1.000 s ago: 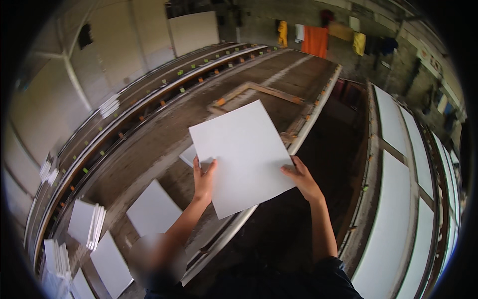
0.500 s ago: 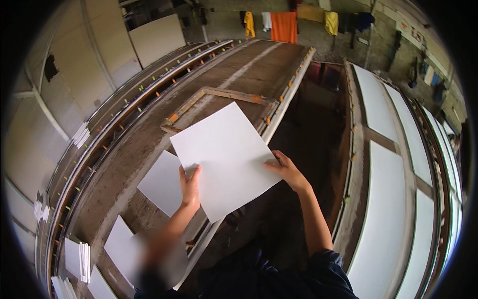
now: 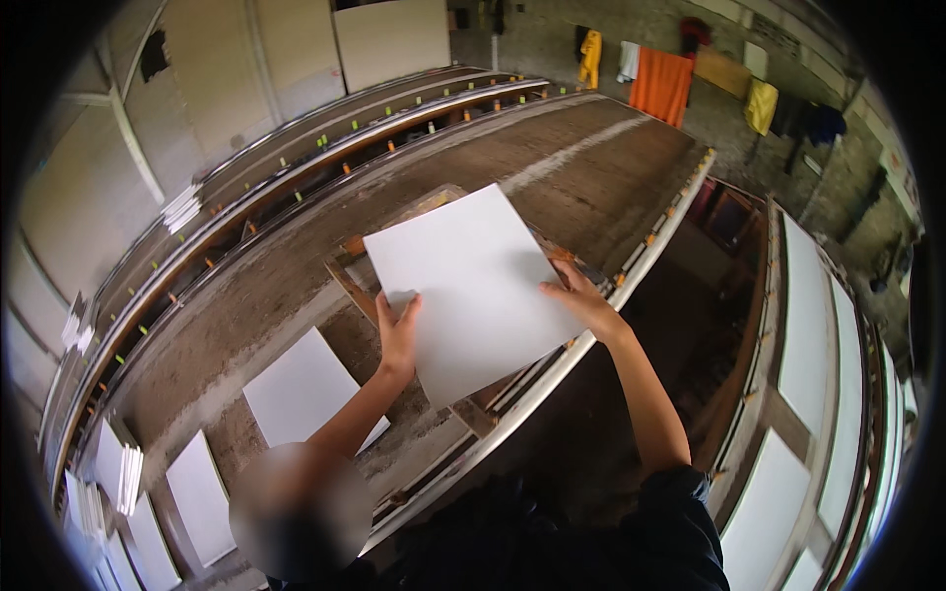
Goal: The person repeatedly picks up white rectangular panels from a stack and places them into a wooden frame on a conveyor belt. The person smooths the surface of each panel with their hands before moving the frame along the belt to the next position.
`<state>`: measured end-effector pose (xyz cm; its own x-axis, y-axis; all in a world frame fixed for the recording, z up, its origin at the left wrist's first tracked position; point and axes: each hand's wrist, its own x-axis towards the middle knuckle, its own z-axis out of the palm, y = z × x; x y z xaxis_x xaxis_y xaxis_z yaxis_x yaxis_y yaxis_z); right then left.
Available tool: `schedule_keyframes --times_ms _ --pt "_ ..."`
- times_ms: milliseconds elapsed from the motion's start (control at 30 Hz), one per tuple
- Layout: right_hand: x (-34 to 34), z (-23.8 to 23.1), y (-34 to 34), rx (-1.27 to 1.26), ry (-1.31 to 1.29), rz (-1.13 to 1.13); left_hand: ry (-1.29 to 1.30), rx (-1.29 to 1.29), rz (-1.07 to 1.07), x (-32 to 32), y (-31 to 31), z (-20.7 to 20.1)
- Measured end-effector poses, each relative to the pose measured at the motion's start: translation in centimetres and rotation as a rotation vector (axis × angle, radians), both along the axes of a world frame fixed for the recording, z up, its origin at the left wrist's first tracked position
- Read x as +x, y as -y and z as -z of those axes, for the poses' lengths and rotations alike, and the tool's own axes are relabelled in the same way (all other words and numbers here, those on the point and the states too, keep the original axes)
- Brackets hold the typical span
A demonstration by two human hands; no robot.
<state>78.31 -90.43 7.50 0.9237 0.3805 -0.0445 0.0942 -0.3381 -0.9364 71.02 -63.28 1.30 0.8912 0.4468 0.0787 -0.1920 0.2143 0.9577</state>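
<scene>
- Over the wooden frame (image 3: 350, 288) on the counter (image 3: 641, 148), a white panel (image 3: 473, 295) is held up, slightly askew; whether it touches the frame is unclear.
- The left hand (image 3: 399, 340) grasps its left edge, thumb on top; the right hand (image 3: 581, 300) grasps its right edge.
- Step in hand, seemingly: positioning the panel above the frame.
- Lowering it would call for both hands easing down evenly, fingers clear of the frame.
- Left of the frame lies another panel (image 3: 301, 389).

Plain white board (image 3: 478, 295), orange cloth (image 3: 659, 89), brown table (image 3: 591, 163)
</scene>
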Motion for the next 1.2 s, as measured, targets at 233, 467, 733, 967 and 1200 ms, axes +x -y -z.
schedule_keyframes --times_ms 233,467,733,967,1200 --pt "13.3 5.1 -1.8 0.106 0.060 -0.047 -0.005 0.198 -0.171 6.5 1.4 -0.4" --pt "19.9 9.0 -4.5 0.117 -0.018 -0.076 -0.274 0.882 -0.322 6.0 -3.6 2.4" --pt "20.2 12.3 -7.1 -0.003 -0.092 -0.177 -0.578 1.316 -0.328 4.0 -4.6 7.7" --pt "20.3 14.3 -7.6 0.019 -0.151 -0.200 -0.646 1.342 -0.438 5.4 -2.0 8.4" --pt "19.9 15.1 -7.8 0.079 -0.155 -0.209 -0.646 1.365 -0.460 5.5 -2.1 8.7"
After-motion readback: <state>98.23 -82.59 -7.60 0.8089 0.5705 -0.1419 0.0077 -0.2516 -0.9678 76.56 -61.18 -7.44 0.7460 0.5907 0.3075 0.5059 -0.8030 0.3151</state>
